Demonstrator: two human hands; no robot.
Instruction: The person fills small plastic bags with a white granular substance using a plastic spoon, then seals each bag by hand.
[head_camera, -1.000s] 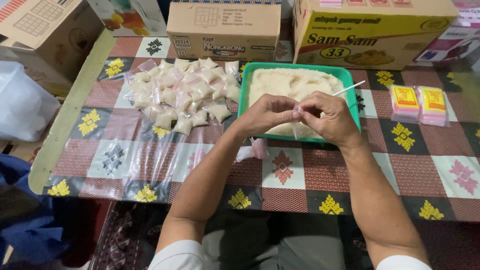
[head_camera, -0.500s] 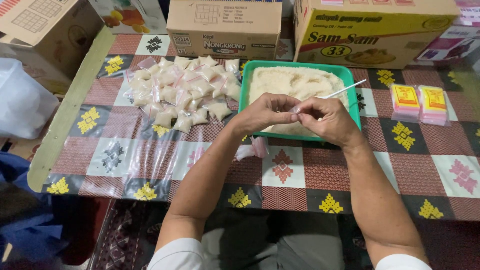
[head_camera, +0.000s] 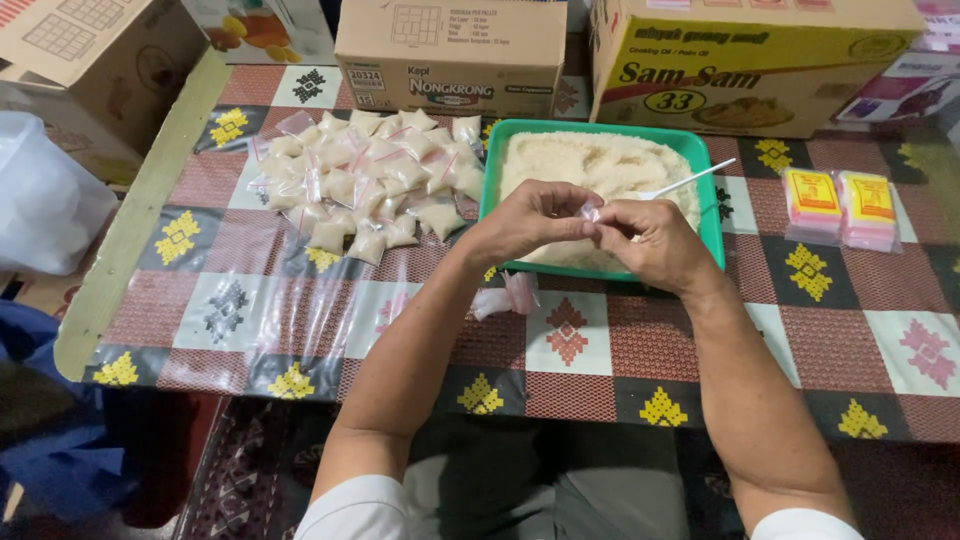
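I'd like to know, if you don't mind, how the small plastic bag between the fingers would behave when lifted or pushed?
The small plastic bag looks thin and clear, so probably floppy and light. Pinched by left hand and right hand, it may slip. The filled packets slump, suggesting it would sag.

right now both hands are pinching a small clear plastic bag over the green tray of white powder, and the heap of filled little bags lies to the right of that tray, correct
Not quite. The head view shows the heap of filled small clear plastic bags lying to the left of the green plastic tray, not the right. The rest holds: the left hand and right hand pinch a small clear plastic bag over the white powder.
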